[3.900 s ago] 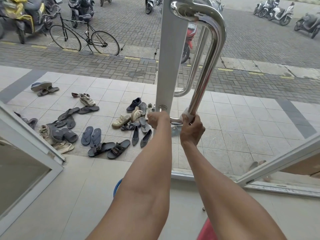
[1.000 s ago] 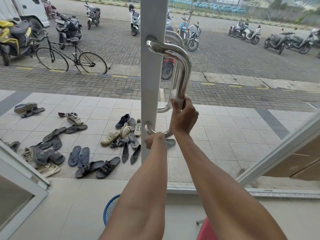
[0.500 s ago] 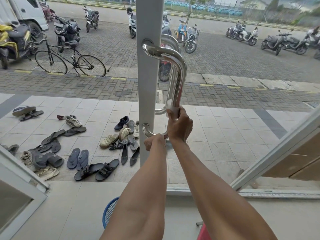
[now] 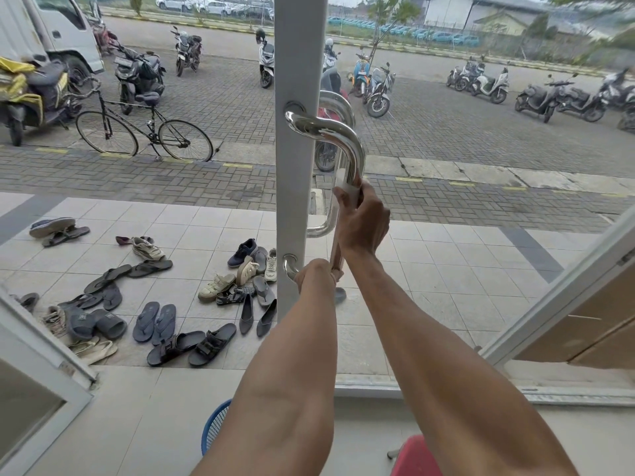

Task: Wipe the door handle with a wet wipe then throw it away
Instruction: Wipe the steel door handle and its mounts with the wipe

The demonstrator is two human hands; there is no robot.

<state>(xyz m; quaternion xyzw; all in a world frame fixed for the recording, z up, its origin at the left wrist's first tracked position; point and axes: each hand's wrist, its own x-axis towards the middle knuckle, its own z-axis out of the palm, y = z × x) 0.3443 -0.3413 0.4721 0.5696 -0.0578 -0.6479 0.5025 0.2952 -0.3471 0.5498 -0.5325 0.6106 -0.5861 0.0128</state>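
Observation:
A polished steel door handle (image 4: 338,139) curves out from the white door frame (image 4: 295,187) in the middle of the view. My right hand (image 4: 362,223) is wrapped around the handle's upright bar about halfway up, with a white wet wipe (image 4: 351,190) showing at the top of the fist. My left hand (image 4: 314,271) is closed around the handle's lower bend near its lower mount (image 4: 290,264). Both forearms reach up from the bottom of the frame.
A blue mesh basket (image 4: 214,429) sits on the floor below my left arm, and a red object (image 4: 415,456) lies beside it. Several shoes and sandals (image 4: 165,304) are scattered on the tiles outside. An open glazed door (image 4: 563,290) stands at right.
My right hand has slid up the handle's bar with the wipe, from near the lower bend to about mid-height. My left hand stays on the lower bend.

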